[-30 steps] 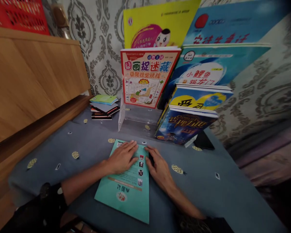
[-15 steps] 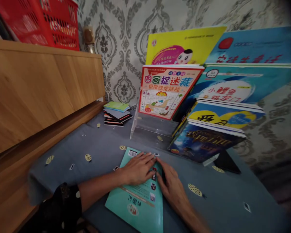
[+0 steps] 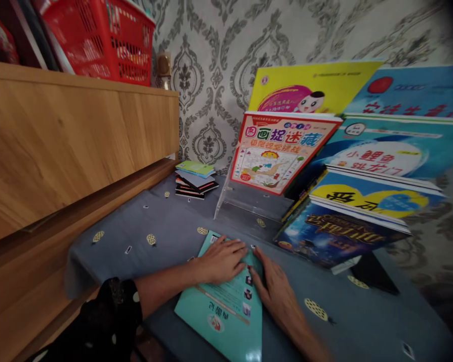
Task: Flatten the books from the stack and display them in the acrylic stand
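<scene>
A teal book (image 3: 234, 329) lies on the cloth-covered table in front of me, its printing upside down to my view and a barcode at its far edge. My left hand (image 3: 223, 259) rests flat across the far half of its cover, fingers stretched out. Along the book's right edge sits my right hand (image 3: 275, 284), the thumb touching the cover and the fingers extended beside the edge. Both hands are open, and the fingertips of the two lie a little apart. Part of the cover is hidden under my left hand.
Past the teal book, a clear acrylic rack (image 3: 245, 203) holds several upright picture books (image 3: 283, 151). A small stack of notebooks (image 3: 196, 180) lies by the wall. At the left stands a wooden cabinet (image 3: 86, 130) with a red basket (image 3: 105, 42) on top. A black flat object (image 3: 375, 271) lies at the right.
The view has shifted, so the whole scene sits further right and slightly lower. My left hand has slid a little over the cover, hiding more of the barcode. The book stays flat.
</scene>
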`<state>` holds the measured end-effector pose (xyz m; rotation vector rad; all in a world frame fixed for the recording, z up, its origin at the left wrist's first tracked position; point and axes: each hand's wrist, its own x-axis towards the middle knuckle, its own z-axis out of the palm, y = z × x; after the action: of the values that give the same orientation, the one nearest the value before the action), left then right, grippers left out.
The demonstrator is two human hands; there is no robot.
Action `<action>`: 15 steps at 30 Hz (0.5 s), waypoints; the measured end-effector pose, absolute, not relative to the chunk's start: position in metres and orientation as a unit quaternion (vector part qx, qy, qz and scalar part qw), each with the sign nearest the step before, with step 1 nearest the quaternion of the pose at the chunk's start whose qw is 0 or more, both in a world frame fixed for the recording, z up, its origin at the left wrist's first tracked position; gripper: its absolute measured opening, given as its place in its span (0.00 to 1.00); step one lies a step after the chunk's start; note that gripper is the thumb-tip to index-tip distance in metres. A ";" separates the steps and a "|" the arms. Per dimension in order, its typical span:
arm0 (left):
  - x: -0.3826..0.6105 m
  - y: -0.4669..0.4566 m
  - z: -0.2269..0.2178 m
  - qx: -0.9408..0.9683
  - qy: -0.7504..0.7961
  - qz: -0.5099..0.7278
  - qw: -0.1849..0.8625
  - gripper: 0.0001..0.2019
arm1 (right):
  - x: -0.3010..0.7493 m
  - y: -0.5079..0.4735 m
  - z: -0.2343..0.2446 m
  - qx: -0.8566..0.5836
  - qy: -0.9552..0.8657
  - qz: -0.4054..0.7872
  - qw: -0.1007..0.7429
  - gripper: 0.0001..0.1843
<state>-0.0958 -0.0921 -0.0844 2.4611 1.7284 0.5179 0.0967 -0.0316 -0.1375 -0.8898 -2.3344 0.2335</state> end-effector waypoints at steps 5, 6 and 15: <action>-0.114 -0.095 -0.082 0.778 0.600 0.171 0.068 0.22 | 0.097 -0.031 -0.135 -0.333 -0.889 0.089 0.302 0.26; -0.117 -0.096 -0.083 0.776 0.603 0.172 0.069 0.23 | 0.097 -0.031 -0.135 -0.333 -0.889 0.086 0.303 0.25; -0.116 -0.113 -0.088 0.778 0.596 0.188 0.063 0.22 | 0.106 -0.049 -0.141 -0.311 -0.895 0.068 0.312 0.28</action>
<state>-0.1160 -0.1130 -0.0885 2.3520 1.8014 0.5676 0.1058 -0.0487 -0.1410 -0.8216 -2.3607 0.1793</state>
